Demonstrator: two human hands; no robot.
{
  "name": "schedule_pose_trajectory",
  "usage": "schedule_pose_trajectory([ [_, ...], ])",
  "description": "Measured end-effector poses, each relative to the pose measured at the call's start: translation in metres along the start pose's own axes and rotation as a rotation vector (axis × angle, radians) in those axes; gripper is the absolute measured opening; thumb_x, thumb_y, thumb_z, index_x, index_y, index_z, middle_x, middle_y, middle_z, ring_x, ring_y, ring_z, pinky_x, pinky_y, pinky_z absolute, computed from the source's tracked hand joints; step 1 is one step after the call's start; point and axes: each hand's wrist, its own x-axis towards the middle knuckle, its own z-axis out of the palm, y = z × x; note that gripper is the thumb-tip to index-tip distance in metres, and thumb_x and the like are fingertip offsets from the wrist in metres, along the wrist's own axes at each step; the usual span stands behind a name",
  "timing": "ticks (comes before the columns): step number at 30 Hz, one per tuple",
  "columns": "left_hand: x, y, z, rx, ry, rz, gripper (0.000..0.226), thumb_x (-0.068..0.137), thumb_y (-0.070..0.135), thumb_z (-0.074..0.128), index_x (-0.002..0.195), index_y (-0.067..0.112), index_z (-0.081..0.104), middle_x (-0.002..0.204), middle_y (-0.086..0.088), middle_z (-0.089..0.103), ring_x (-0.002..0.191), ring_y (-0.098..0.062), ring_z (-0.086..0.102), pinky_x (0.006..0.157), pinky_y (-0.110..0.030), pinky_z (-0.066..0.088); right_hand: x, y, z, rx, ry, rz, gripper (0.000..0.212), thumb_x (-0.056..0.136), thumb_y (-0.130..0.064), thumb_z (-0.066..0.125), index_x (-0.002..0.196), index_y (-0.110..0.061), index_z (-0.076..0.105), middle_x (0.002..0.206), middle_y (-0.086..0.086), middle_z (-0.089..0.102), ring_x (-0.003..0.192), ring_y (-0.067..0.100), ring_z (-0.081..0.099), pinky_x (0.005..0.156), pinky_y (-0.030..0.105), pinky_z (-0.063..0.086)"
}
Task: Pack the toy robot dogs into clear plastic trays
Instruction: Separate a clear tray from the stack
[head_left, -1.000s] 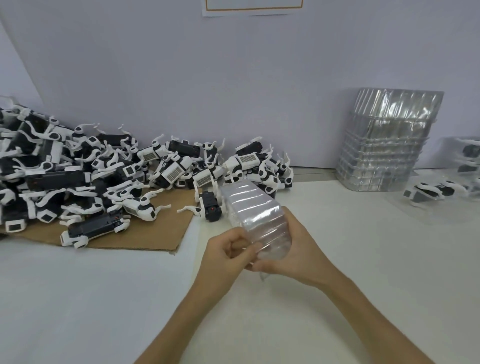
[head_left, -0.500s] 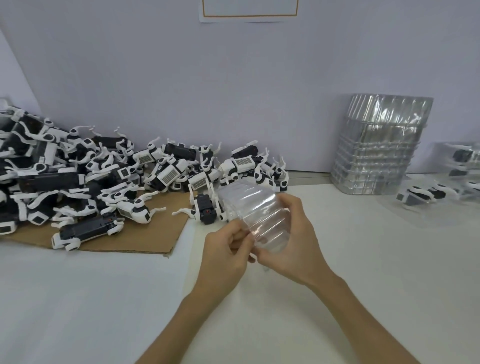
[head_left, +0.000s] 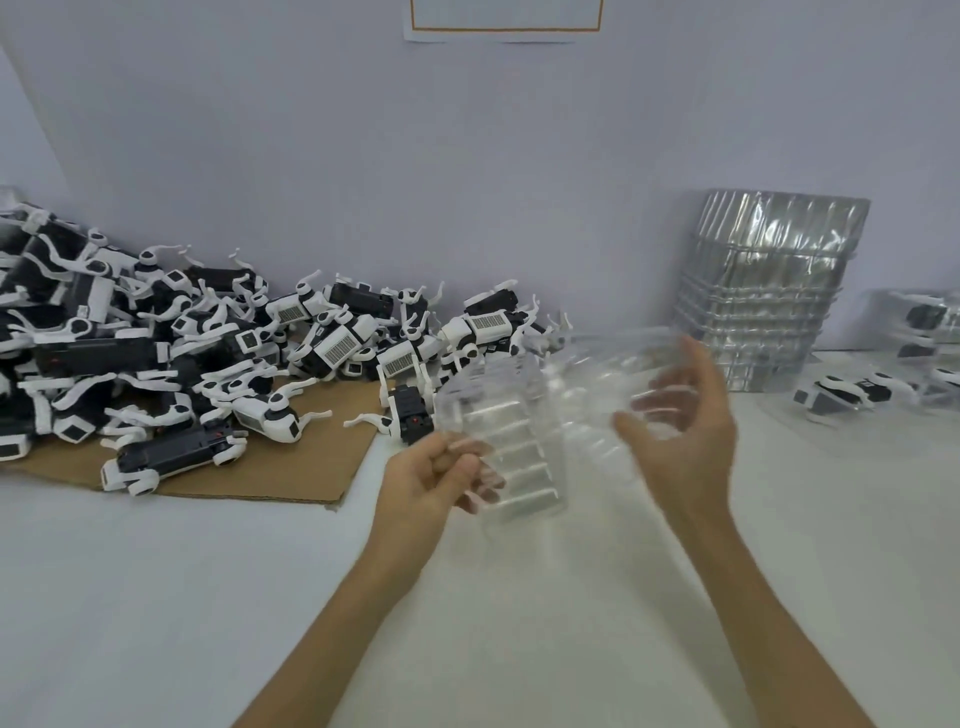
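Observation:
A large heap of black-and-white toy robot dogs (head_left: 218, 358) lies at the left, against the wall. In front of me my left hand (head_left: 431, 483) pinches the near edge of a ribbed clear plastic tray (head_left: 509, 441), held tilted above the table. My right hand (head_left: 680, 431) is off to the right of it, thumb and curled fingers around a second clear tray (head_left: 608, 374) that is blurred by motion. The two trays are apart, overlapping only near the middle.
A brown cardboard sheet (head_left: 291, 467) lies under the heap's front. A tall stack of clear trays (head_left: 763, 291) stands at the back right. Right of it lie trays with dogs in them (head_left: 852, 395). White table (head_left: 156, 597) spreads below my arms.
Both hands held what looked like one tray together in front of me. Now my right hand has swung up and right with a second tray, while my left keeps the first.

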Motion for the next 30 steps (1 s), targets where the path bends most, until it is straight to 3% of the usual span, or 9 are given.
schedule_pose_trajectory([
  [4, 0.005, 0.007, -0.015, -0.396, 0.089, -0.197, 0.019, 0.088, 0.019, 0.056, 0.1, 0.008, 0.062, 0.082, -0.001, 0.07, 0.073, -0.019, 0.07, 0.061, -0.026, 0.055, 0.009, 0.008, -0.019, -0.065, 0.21, 0.049, 0.093, 0.065, -0.019, 0.08, 0.148, -0.021, 0.04, 0.107, -0.014, 0.055, 0.095, 0.015, 0.064, 0.089, 0.022, 0.05],
  [7, 0.006, 0.006, -0.016, -0.536, 0.092, -0.28, 0.022, 0.087, 0.023, 0.054, 0.106, 0.014, 0.06, 0.082, 0.005, 0.069, 0.068, -0.012, 0.067, 0.063, -0.026, 0.053, 0.009, 0.013, -0.018, -0.309, 0.205, -0.048, 0.095, 0.061, -0.02, 0.083, 0.147, -0.023, 0.042, 0.111, -0.017, 0.053, 0.107, 0.014, 0.056, 0.103, 0.038, 0.042],
  [9, 0.005, 0.004, -0.015, -0.576, 0.098, -0.328, 0.017, 0.094, 0.018, 0.05, 0.106, 0.016, 0.061, 0.079, 0.007, 0.069, 0.064, -0.01, 0.064, 0.06, -0.024, 0.052, 0.009, 0.021, -0.018, -0.54, 0.071, -0.028, 0.097, 0.06, -0.016, 0.084, 0.147, -0.029, 0.042, 0.116, -0.017, 0.052, 0.118, 0.019, 0.05, 0.11, 0.044, 0.027],
  [12, 0.003, 0.003, -0.013, -0.593, 0.112, -0.41, 0.02, 0.101, 0.015, 0.044, 0.099, 0.02, 0.063, 0.073, 0.011, 0.066, 0.065, -0.009, 0.06, 0.065, -0.025, 0.048, 0.005, 0.037, -0.019, -0.801, -0.321, 0.106, 0.093, 0.066, -0.009, 0.078, 0.147, -0.033, 0.041, 0.131, -0.01, 0.055, 0.134, 0.021, 0.038, 0.117, 0.038, 0.004],
  [15, 0.004, 0.002, -0.012, -0.592, 0.13, -0.47, 0.019, 0.1, 0.018, 0.046, 0.096, 0.021, 0.064, 0.072, 0.01, 0.061, 0.07, -0.013, 0.054, 0.071, -0.029, 0.04, 0.002, 0.047, -0.023, -0.808, -0.482, 0.209, 0.07, 0.072, -0.008, 0.073, 0.134, -0.034, 0.054, 0.114, -0.013, 0.061, 0.124, 0.018, 0.048, 0.116, 0.037, 0.008],
  [19, 0.005, 0.0, -0.017, -0.615, 0.186, -0.526, 0.012, 0.092, 0.017, 0.049, 0.088, 0.015, 0.06, 0.066, 0.004, 0.051, 0.056, -0.014, 0.049, 0.061, -0.028, 0.035, 0.004, 0.049, -0.027, -0.811, -0.398, 0.186, 0.043, 0.08, -0.019, 0.075, 0.119, -0.036, 0.066, 0.108, -0.014, 0.067, 0.114, 0.015, 0.055, 0.107, 0.031, 0.014],
  [23, 0.006, -0.003, -0.018, -0.384, 0.195, -0.561, 0.019, 0.093, 0.017, 0.044, 0.088, 0.012, 0.062, 0.061, 0.004, 0.052, 0.047, -0.012, 0.05, 0.057, -0.028, 0.037, 0.005, 0.05, -0.031, -0.856, -0.37, 0.172, 0.03, 0.092, -0.02, 0.065, 0.12, -0.032, 0.069, 0.118, -0.011, 0.069, 0.119, 0.019, 0.053, 0.104, 0.033, 0.016],
  [28, 0.006, -0.014, -0.007, -0.194, 0.22, -0.546, 0.016, 0.098, 0.016, 0.056, 0.111, 0.007, 0.058, 0.075, -0.006, 0.069, 0.055, -0.018, 0.059, 0.057, -0.031, 0.049, 0.011, 0.033, -0.027, -0.646, 0.036, 0.095, 0.028, 0.095, -0.016, 0.063, 0.122, -0.02, 0.067, 0.105, -0.006, 0.071, 0.103, 0.024, 0.059, 0.099, 0.035, 0.026],
  [30, 0.004, -0.019, -0.006, -0.175, 0.227, -0.55, 0.027, 0.094, 0.011, 0.064, 0.117, 0.018, 0.052, 0.084, -0.01, 0.073, 0.06, -0.022, 0.066, 0.061, -0.035, 0.057, 0.011, 0.026, -0.026, -0.553, 0.141, -0.003, 0.028, 0.094, -0.016, 0.065, 0.122, -0.014, 0.067, 0.101, -0.002, 0.07, 0.096, 0.027, 0.06, 0.1, 0.047, 0.039],
])
